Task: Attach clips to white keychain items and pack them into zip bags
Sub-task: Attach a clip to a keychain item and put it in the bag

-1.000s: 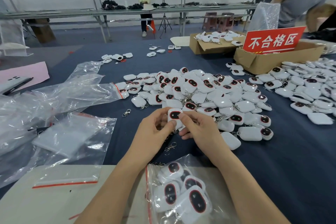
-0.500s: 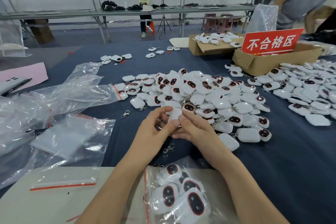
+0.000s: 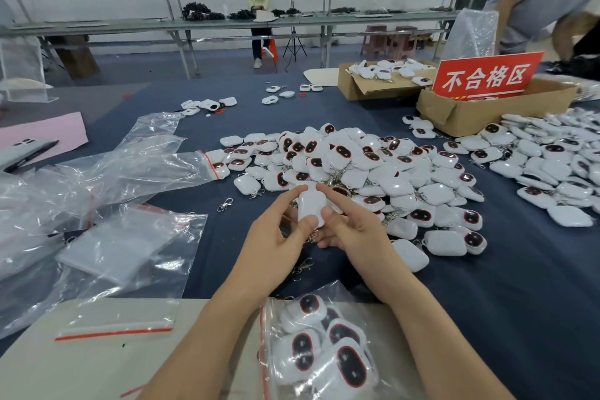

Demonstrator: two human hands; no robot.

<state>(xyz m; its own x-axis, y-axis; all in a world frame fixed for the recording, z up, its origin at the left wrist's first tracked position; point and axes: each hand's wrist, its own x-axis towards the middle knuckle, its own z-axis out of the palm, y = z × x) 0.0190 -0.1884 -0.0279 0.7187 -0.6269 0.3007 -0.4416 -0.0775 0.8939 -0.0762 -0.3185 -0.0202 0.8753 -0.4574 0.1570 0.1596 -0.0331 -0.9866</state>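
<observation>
Holding: both hands share one white keychain item, plain back up, just above the blue cloth and in front of the pile of like pieces.
Left grip: the left hand pinches the item's left edge between thumb and forefinger.
Right grip: the right hand presses its thumb on the lower right corner, with the forefinger laid out toward the top edge and the other fingers curled beneath.
Clip: a metal clip shows just under the item, between the palms. Whether it is hooked on cannot be told.
Step in hand: probably seating or checking the clip at the item's lower end.
Doing it well: keep the left pinch steady as an anchor and let the right fingers work the clip. Turn the lower end up into sight before letting go. A light tug would likely confirm the catch has closed.
Spare clips: loose clips lie on the cloth near the left wrist, within easy reach.
Destination: a zip bag part-filled with items lies just below the forearms, mouth side unclear.
Risk: the glossy shell looks slippery, so squeeze the edges, not the faces.
</observation>
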